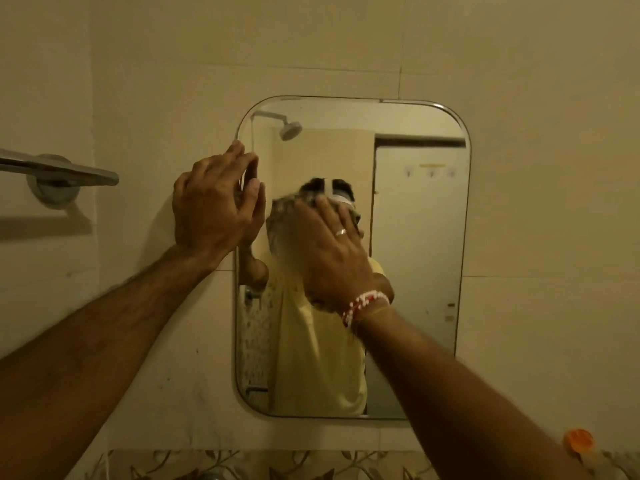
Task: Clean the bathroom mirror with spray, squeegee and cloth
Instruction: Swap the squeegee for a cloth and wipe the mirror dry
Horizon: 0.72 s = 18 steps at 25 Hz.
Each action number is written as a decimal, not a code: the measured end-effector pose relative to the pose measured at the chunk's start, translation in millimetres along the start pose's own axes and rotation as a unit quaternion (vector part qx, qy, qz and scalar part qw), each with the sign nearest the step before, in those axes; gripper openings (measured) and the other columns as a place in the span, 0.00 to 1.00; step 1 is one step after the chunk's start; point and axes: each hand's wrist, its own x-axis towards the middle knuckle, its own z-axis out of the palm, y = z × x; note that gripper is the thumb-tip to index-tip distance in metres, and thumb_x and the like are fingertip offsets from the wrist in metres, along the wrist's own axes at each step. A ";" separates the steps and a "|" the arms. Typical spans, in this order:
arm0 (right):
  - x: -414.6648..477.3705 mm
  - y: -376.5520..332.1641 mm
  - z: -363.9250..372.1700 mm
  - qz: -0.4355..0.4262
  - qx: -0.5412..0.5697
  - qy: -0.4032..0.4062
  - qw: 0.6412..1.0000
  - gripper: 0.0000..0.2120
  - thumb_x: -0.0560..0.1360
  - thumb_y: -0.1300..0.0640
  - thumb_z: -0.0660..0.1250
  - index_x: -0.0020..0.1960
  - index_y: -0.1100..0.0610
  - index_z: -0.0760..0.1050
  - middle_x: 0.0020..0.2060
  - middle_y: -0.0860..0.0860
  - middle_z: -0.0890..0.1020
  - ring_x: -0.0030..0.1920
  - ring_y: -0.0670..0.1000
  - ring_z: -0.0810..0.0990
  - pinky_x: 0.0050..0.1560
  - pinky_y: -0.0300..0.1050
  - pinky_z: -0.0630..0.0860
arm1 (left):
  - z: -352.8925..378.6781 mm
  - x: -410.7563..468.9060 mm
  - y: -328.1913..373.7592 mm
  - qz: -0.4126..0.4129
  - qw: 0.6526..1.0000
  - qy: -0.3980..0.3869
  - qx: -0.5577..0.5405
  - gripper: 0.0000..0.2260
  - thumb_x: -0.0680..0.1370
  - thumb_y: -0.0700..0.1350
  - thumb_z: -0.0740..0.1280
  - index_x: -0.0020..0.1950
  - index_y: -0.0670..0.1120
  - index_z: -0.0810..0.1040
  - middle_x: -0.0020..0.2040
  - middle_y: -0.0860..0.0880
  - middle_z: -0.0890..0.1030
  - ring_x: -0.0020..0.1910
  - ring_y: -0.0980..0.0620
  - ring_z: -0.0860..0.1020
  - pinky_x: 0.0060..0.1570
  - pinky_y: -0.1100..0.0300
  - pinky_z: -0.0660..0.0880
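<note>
I can read no text, number or brand anywhere in my view. The orange disc (579,441) at the lower right carries marks too blurred to make out, and the yellow strip (432,165) reflected in the mirror (420,258) is too small.

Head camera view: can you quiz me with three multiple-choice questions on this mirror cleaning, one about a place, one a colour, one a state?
1. Where does the left hand rest?
A) left edge of the mirror
B) its bottom edge
C) its right edge

2. What colours is the bracelet on the right wrist?
A) blue and green
B) red and white
C) black

3. What is the right hand doing?
A) hanging idle
B) pressing a cloth on the glass
C) squeezing a bottle

Answers:
1 A, its fingers touch the left rim.
2 B, red and white beads show.
3 B, its fingers lie over the bunched cloth.
</note>
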 end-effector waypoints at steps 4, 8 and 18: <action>-84.8 -29.8 23.9 -0.080 0.010 -0.067 0.995 0.27 0.81 0.43 0.60 0.78 0.44 0.61 0.80 0.53 0.58 0.81 0.60 0.49 0.79 0.64 0.48 | -1.2 1.4 -0.5 0.000 1.000 -0.009 0.010 0.24 0.84 0.57 0.58 0.78 0.49 0.72 0.79 0.49 0.71 0.74 0.44 0.71 0.71 0.41 0.67; -122.7 -18.7 26.4 -0.244 0.014 -0.119 0.962 0.27 0.81 0.44 0.60 0.78 0.44 0.59 0.80 0.52 0.58 0.81 0.60 0.50 0.77 0.64 0.56 | -0.8 -0.1 -0.1 0.003 1.000 -0.002 0.015 0.24 0.84 0.56 0.58 0.78 0.48 0.72 0.79 0.49 0.71 0.74 0.44 0.72 0.70 0.41 0.68; 71.7 63.0 -30.6 -0.037 -0.032 0.004 0.999 0.24 0.79 0.42 0.60 0.74 0.45 0.69 0.77 0.55 0.66 0.78 0.60 0.60 0.78 0.62 0.53 | 16.6 -4.7 -6.8 0.011 0.998 0.059 0.007 0.23 0.84 0.55 0.57 0.77 0.50 0.72 0.79 0.50 0.71 0.74 0.45 0.72 0.70 0.41 0.66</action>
